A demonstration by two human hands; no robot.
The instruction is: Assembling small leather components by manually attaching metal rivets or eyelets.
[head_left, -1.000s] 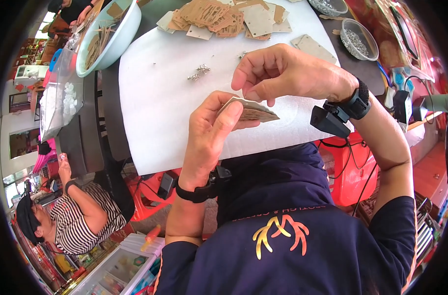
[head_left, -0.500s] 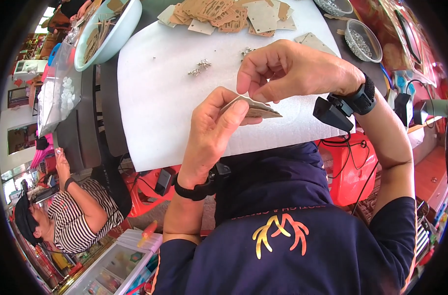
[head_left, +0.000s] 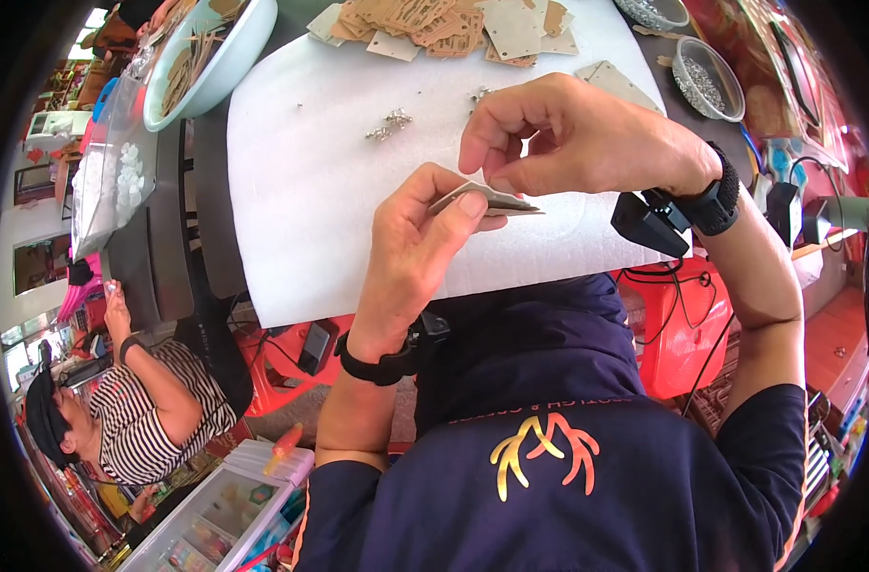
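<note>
My left hand (head_left: pixel 406 257) grips a few thin grey-brown cardboard pieces (head_left: pixel 513 204) between thumb and fingers, over a white foam sheet (head_left: pixel 306 214). Just above their upper edge is my right hand (head_left: pixel 596 138), its thumb and fingertips drawn together in a pinch. Whatever that pinch may hold is too small or hidden to make out. Beyond my hands, a little heap of shiny metal fasteners (head_left: pixel 390 124) lies on the sheet. A second heap of fasteners (head_left: pixel 479 94) is partly covered by my right hand.
Brown and grey cardboard pieces (head_left: pixel 434 27) are piled at the far edge, with more grey pieces (head_left: pixel 620 84) behind my right wrist. Clear bowls of metal parts (head_left: pixel 706 81) stand far right. A pale blue basin (head_left: pixel 211 71) is far left. A person in stripes (head_left: pixel 158 410) sits left.
The cardboard pieces have tipped to show more of their edges and less of their faces. Both hands have shifted only slightly and keep their holds.
</note>
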